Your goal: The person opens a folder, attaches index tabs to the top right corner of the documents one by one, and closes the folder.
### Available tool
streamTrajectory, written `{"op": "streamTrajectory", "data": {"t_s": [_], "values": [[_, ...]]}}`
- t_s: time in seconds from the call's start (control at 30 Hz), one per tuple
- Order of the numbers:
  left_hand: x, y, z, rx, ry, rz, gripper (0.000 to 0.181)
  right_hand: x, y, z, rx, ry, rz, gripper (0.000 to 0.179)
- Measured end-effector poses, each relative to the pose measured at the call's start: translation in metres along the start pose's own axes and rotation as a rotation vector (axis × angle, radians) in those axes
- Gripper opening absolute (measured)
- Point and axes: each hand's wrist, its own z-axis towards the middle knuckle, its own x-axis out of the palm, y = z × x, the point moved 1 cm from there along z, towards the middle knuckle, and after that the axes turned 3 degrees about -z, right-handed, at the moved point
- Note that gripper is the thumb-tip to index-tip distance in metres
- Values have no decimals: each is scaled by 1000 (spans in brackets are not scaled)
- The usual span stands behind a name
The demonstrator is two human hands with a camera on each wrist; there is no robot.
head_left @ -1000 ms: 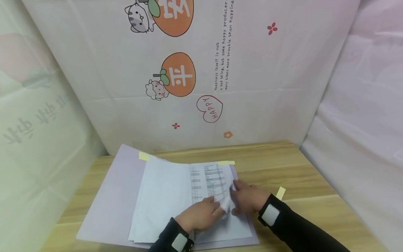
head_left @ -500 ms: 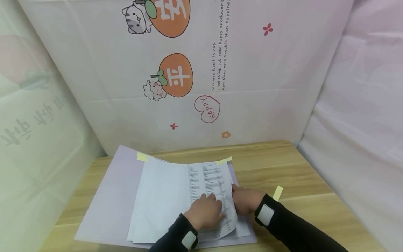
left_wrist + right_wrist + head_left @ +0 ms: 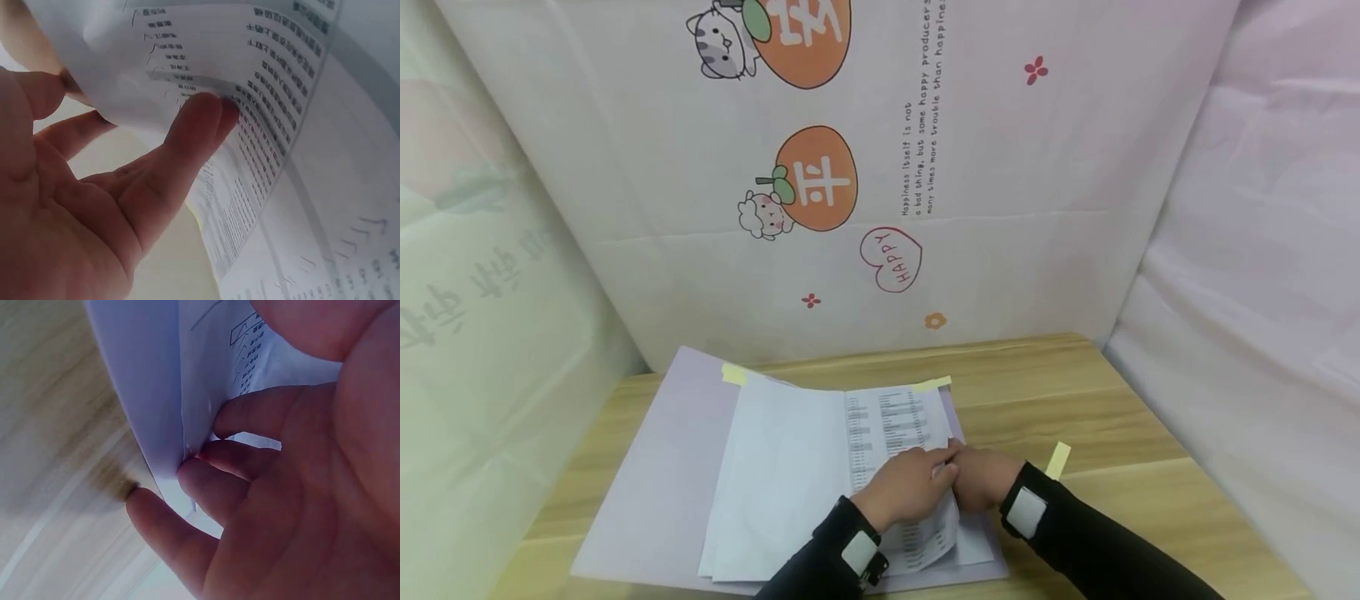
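A lilac folder (image 3: pixel 658 483) lies spread on the table with white sheets in it. On its right half is a printed sheet (image 3: pixel 868 433), its right edge bent up. My left hand (image 3: pixel 910 487) reaches across this sheet, touching its printed face with extended fingers (image 3: pixel 190 128) in the left wrist view. Beside it, my right hand (image 3: pixel 988 477) stands at the sheets' right edge. The right wrist view shows its bent fingers (image 3: pixel 215 487) touching the edge of the paper stack (image 3: pixel 200 406); its thumb tip is out of view. In the head view the two hands meet.
Yellow tape strips stick at the top edges, one on the left page (image 3: pixel 734 374), one on the right (image 3: pixel 931 384). Another yellow strip (image 3: pixel 1059 460) lies on the wooden table (image 3: pixel 1030 375) beyond the right wrist. White printed cloth (image 3: pixel 1000 250) walls the back and sides.
My left hand has come up and right from the middle of the printed sheet to my right hand. The sheet's right edge has risen and bent. My right hand's fingers have tucked in behind that edge.
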Motion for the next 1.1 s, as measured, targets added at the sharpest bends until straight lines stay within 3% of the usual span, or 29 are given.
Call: {"op": "streamTrajectory", "data": {"t_s": [0.17, 0.3, 0.43, 0.53, 0.63, 0.7, 0.93, 1.1], "values": [[-1, 3, -5, -27, -35, -62, 45, -2, 3, 0, 26, 15, -54, 51], [0, 4, -14, -88, -53, -136, 43, -2, 5, 2, 5, 32, -134, 56], [-1, 5, -27, -176, -78, -320, 48, -1, 5, 3, 38, 38, -120, 63], [-6, 5, -38, -228, -133, -468, 51, 0, 5, 4, 81, 37, -68, 70], [-15, 6, -50, -275, -199, -525, 52, 2, 5, 5, 108, 37, -36, 76], [-21, 9, -59, -295, -240, -522, 50, 4, 5, 6, 118, 36, -33, 78], [-41, 21, -89, -413, -374, -337, 53, 6, 4, 5, 120, 34, -29, 78], [-48, 29, -107, -439, -408, -245, 58, 6, 3, 5, 119, 28, -17, 79]]}}
